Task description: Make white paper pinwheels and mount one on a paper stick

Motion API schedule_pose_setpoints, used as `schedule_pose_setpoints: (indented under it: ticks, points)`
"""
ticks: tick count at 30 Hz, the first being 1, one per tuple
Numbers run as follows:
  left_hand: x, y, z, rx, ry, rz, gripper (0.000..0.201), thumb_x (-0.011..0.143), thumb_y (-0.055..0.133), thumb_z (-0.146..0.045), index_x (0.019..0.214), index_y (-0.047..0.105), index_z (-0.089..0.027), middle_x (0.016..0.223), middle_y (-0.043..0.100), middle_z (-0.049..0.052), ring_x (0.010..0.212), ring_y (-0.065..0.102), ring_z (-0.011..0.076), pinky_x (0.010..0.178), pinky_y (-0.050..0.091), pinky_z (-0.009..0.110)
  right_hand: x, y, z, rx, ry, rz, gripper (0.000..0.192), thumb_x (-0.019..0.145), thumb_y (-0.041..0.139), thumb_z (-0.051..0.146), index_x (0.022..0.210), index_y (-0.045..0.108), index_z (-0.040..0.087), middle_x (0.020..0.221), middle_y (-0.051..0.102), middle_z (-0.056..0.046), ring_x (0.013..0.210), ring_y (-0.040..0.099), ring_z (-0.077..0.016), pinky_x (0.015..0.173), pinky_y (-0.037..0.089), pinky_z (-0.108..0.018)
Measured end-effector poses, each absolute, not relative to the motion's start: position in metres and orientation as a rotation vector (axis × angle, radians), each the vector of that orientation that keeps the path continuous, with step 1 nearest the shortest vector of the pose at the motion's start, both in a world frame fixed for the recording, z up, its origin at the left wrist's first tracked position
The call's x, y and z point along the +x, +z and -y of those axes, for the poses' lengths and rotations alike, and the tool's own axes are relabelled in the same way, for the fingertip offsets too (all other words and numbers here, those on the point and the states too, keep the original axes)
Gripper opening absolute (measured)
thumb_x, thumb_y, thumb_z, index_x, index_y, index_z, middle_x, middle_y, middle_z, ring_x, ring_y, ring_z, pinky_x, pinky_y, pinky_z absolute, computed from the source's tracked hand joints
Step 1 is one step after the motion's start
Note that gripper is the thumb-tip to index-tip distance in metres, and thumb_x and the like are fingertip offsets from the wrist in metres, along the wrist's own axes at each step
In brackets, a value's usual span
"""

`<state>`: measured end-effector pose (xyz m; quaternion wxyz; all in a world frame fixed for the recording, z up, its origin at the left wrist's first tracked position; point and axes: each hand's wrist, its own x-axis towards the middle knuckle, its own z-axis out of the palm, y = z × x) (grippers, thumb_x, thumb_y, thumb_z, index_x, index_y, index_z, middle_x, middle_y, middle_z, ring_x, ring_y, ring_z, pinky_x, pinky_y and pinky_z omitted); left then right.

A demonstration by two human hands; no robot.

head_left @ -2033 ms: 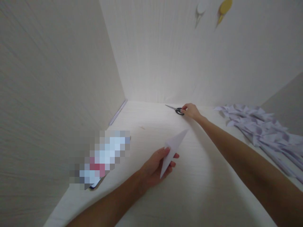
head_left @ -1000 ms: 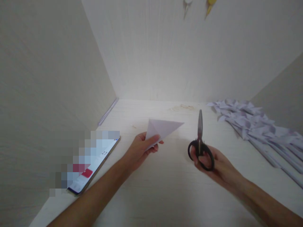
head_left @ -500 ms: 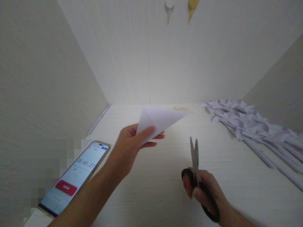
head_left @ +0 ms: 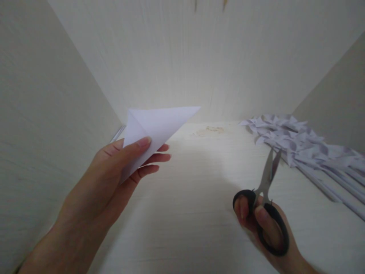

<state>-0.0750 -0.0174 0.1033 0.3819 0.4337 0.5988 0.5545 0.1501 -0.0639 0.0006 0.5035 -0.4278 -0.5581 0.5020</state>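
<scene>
1. The left hand [head_left: 105,179] pinches the paper [head_left: 156,121], thumb pressed on its upper face and fingers behind; three fingertips stand spread past its lower edge.
2. The paper is folded to a triangle with a crease near its left corner. It is held up over the left part of the worktop [head_left: 185,201], its sharp tip pointing right and its upper edge crossing, in view, the line of the worktop's back edge.
3. The right hand [head_left: 269,227] is curled through the handles of the scissors [head_left: 265,182], thumb at one loop and fingers in the other.
4. The scissors' blades are parted in a narrow V, aimed toward the back; their tips overlap, in view, the near side of the pile [head_left: 299,139].
5. Paper and scissors are well apart, a broad stretch of worktop showing between the hands.
6. The pile of folded white pieces lies at the back right corner, its rods [head_left: 319,182] slanting toward the right edge, so room on that side is narrow.
7. Small tan marks or bits [head_left: 213,129], too blurred to tell, sit near the middle of the back edge.
8. Thin white strips [head_left: 117,134] lie at the back left corner, partly behind the left hand.
</scene>
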Motion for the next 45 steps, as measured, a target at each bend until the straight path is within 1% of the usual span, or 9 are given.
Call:
schedule_pose_setpoints:
  ticks: [6, 11, 19, 22, 25, 28, 32, 39, 45]
  points:
    - [-0.079, 0.098, 0.015, 0.974, 1.320, -1.291, 0.011, 0.064, 0.061, -0.028, 0.067, 0.061, -0.017, 0.062, 0.063, 0.001, 0.059, 0.060, 0.0124, 0.049, 0.047, 0.019, 0.149, 0.004, 0.062, -1.050, 1.203, 1.383, 0.038, 0.074, 0.043, 0.052, 0.056, 0.049, 0.019, 0.053, 0.043, -0.001, 0.050, 0.040, -0.0136, 0.045, 0.029, -0.026]
    - [-0.077, 0.099, 0.016, 0.934, 1.313, -1.261, 0.011, 0.063, 0.061, -0.028, 0.063, 0.061, -0.017, 0.059, 0.063, 0.000, 0.054, 0.059, 0.0108, 0.047, 0.046, 0.018, 0.150, 0.001, 0.061, -0.998, 1.182, 1.413, 0.037, 0.076, 0.041, 0.050, 0.058, 0.049, 0.019, 0.052, 0.041, 0.000, 0.049, 0.038, -0.0121, 0.043, 0.029, -0.024]
    - [-0.066, 0.092, 0.015, 0.901, 1.232, -1.235, 0.009, 0.064, 0.062, -0.026, 0.067, 0.064, -0.017, 0.062, 0.066, 0.000, 0.056, 0.060, 0.0101, 0.048, 0.044, 0.015, 0.152, -0.006, 0.064, -1.078, 1.264, 1.500, 0.042, 0.077, 0.037, 0.053, 0.058, 0.047, 0.017, 0.055, 0.042, -0.001, 0.052, 0.038, -0.0115, 0.048, 0.030, -0.024]
    - [-0.058, 0.079, 0.014, 0.935, 1.129, -1.210, 0.013, 0.067, 0.061, -0.028, 0.068, 0.065, -0.016, 0.066, 0.067, 0.002, 0.059, 0.061, 0.0103, 0.049, 0.043, 0.015, 0.147, -0.002, 0.065, -1.161, 1.350, 1.593, 0.047, 0.075, 0.036, 0.059, 0.055, 0.043, 0.017, 0.053, 0.038, 0.001, 0.050, 0.035, -0.0101, 0.047, 0.029, -0.023]
    - [-0.050, 0.067, 0.015, 0.950, 1.040, -1.189, 0.018, 0.067, 0.061, -0.030, 0.076, 0.066, -0.015, 0.070, 0.068, 0.003, 0.064, 0.062, 0.0113, 0.051, 0.044, 0.015, 0.140, 0.007, 0.066, -1.265, 1.486, 1.656, 0.052, 0.069, 0.034, 0.067, 0.054, 0.039, 0.017, 0.054, 0.035, 0.001, 0.053, 0.035, -0.0106, 0.048, 0.029, -0.023]
    - [-0.044, 0.060, 0.016, 0.937, 0.987, -1.175, 0.023, 0.067, 0.061, -0.030, 0.083, 0.065, -0.014, 0.076, 0.068, 0.005, 0.070, 0.062, 0.0128, 0.055, 0.045, 0.016, 0.135, 0.011, 0.067, -1.317, 1.623, 1.681, 0.056, 0.063, 0.035, 0.073, 0.054, 0.035, 0.018, 0.054, 0.032, 0.002, 0.052, 0.032, -0.0098, 0.046, 0.025, -0.022]
    - [-0.041, 0.058, 0.016, 0.890, 1.002, -1.155, 0.025, 0.068, 0.060, -0.030, 0.087, 0.063, -0.013, 0.084, 0.068, 0.007, 0.076, 0.063, 0.0140, 0.060, 0.047, 0.018, 0.133, 0.007, 0.067, -1.300, 1.672, 1.638, 0.052, 0.065, 0.039, 0.069, 0.057, 0.036, 0.018, 0.051, 0.033, 0.004, 0.048, 0.030, -0.0079, 0.045, 0.022, -0.022]
    - [-0.040, 0.058, 0.018, 0.857, 1.046, -1.138, 0.027, 0.071, 0.058, -0.031, 0.091, 0.061, -0.012, 0.085, 0.068, 0.008, 0.079, 0.062, 0.0143, 0.064, 0.048, 0.019, 0.130, 0.011, 0.070, -1.403, 1.677, 1.618, 0.048, 0.066, 0.043, 0.063, 0.053, 0.036, 0.018, 0.053, 0.030, 0.003, 0.053, 0.030, -0.0094, 0.048, 0.025, -0.022]
    - [-0.039, 0.060, 0.020, 0.849, 1.034, -1.112, 0.023, 0.070, 0.058, -0.028, 0.085, 0.062, -0.011, 0.080, 0.068, 0.008, 0.074, 0.063, 0.0134, 0.062, 0.048, 0.018, 0.131, 0.005, 0.075, -1.495, 1.646, 1.597, 0.041, 0.062, 0.053, 0.056, 0.055, 0.048, 0.016, 0.055, 0.037, 0.002, 0.053, 0.034, -0.0098, 0.049, 0.031, -0.022]
